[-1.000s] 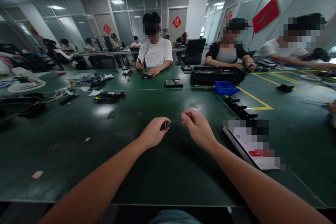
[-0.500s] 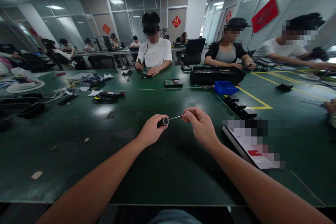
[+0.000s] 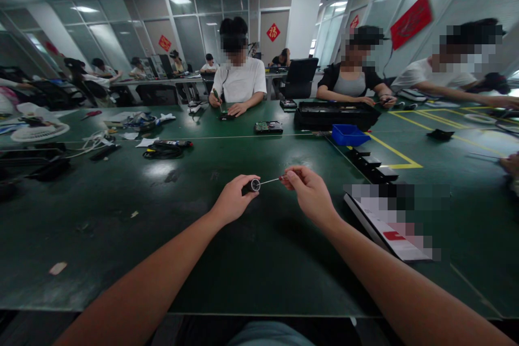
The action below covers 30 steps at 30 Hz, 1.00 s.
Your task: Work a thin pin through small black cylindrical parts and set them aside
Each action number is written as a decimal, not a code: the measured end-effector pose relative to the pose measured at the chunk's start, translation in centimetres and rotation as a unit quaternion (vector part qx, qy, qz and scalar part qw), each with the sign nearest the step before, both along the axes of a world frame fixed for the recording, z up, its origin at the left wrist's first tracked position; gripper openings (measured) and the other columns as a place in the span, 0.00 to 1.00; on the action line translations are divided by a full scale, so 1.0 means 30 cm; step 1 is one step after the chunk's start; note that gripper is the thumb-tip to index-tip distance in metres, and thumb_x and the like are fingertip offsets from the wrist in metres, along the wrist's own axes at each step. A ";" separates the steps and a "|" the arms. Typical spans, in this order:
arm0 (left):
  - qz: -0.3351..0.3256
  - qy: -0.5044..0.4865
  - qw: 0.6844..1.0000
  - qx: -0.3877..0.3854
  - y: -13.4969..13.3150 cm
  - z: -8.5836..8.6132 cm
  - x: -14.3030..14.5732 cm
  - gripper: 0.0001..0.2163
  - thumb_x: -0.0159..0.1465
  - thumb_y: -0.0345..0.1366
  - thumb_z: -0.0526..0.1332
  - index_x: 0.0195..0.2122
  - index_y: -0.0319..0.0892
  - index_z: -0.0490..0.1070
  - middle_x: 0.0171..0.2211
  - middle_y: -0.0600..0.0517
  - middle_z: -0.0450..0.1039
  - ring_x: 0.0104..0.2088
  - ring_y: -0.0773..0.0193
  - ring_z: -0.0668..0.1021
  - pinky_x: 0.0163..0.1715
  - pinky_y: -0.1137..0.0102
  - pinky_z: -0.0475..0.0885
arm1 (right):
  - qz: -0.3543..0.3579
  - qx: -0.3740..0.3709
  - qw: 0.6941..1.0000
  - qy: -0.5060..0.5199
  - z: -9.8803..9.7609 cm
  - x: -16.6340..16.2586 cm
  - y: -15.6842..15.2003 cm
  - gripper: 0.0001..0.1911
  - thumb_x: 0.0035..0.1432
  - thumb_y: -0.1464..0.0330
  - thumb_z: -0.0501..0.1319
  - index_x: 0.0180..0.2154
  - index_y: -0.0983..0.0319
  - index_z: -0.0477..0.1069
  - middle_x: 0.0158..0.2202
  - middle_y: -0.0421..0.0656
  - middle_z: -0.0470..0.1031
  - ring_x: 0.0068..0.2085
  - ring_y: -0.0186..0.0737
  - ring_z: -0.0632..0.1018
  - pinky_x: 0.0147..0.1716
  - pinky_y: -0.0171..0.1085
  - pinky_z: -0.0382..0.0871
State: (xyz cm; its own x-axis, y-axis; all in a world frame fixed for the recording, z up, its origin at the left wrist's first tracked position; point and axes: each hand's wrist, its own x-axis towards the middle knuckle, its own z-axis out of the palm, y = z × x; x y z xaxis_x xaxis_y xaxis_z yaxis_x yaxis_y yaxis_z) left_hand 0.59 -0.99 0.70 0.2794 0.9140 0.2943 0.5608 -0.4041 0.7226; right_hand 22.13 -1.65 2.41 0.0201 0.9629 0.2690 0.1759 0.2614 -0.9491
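My left hand [image 3: 234, 199] is closed round a small black cylinder [image 3: 254, 185] with a pale ring at its open end, which faces toward me and to the right. My right hand [image 3: 306, 188] pinches the red handle of a thin screwdriver [image 3: 269, 181]. Its metal shaft points left, and the tip is at the cylinder's ringed end. Whether the tip sits inside the ring or only touches it, I cannot tell. Both hands are held over the green table [image 3: 251, 259].
Right of my right arm lies a white box [image 3: 399, 235], partly blurred out. Beyond are black brackets [image 3: 373, 165], a blue bin [image 3: 349, 135], a long black casing [image 3: 336, 117] and a circuit-board unit [image 3: 268, 127]. A coiled black cable [image 3: 164, 150] lies at left. Co-workers sit across the table.
The cylinder in my left hand has tilted slightly and shifted a little up and left. My right hand stays nearly in place with the screwdriver.
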 end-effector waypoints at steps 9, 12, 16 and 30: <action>-0.004 0.004 1.000 0.002 0.000 0.003 0.004 0.18 0.62 0.28 0.65 0.53 0.45 0.74 0.51 0.50 0.75 0.52 0.59 0.75 0.58 0.62 0.67 | -0.016 -0.010 1.000 -0.005 -0.011 0.000 0.010 0.14 0.61 0.58 0.59 0.41 0.61 0.73 0.36 0.46 0.80 0.37 0.42 0.80 0.39 0.42 0.72; -0.007 0.007 1.000 0.001 -0.002 0.004 0.003 0.17 0.62 0.28 0.64 0.53 0.45 0.74 0.51 0.49 0.75 0.53 0.58 0.75 0.58 0.61 0.67 | -0.017 -0.013 0.999 -0.032 0.000 0.005 0.002 0.15 0.62 0.56 0.59 0.39 0.61 0.73 0.35 0.45 0.80 0.36 0.42 0.79 0.37 0.40 0.71; -0.008 0.009 1.000 0.004 -0.004 0.005 -0.002 0.17 0.62 0.29 0.64 0.53 0.45 0.74 0.51 0.49 0.75 0.52 0.58 0.75 0.57 0.61 0.67 | -0.045 -0.040 0.986 -0.153 0.031 0.012 -0.021 0.26 0.61 0.46 0.57 0.24 0.60 0.70 0.19 0.39 0.71 0.22 0.37 0.71 0.25 0.37 0.62; -0.006 0.019 1.000 -0.002 0.003 -0.006 -0.012 0.17 0.63 0.29 0.64 0.54 0.46 0.73 0.52 0.49 0.74 0.53 0.57 0.75 0.57 0.59 0.68 | -0.039 0.028 0.977 -0.209 0.034 0.002 -0.028 0.22 0.59 0.49 0.61 0.25 0.58 0.68 0.20 0.38 0.70 0.22 0.36 0.68 0.23 0.37 0.58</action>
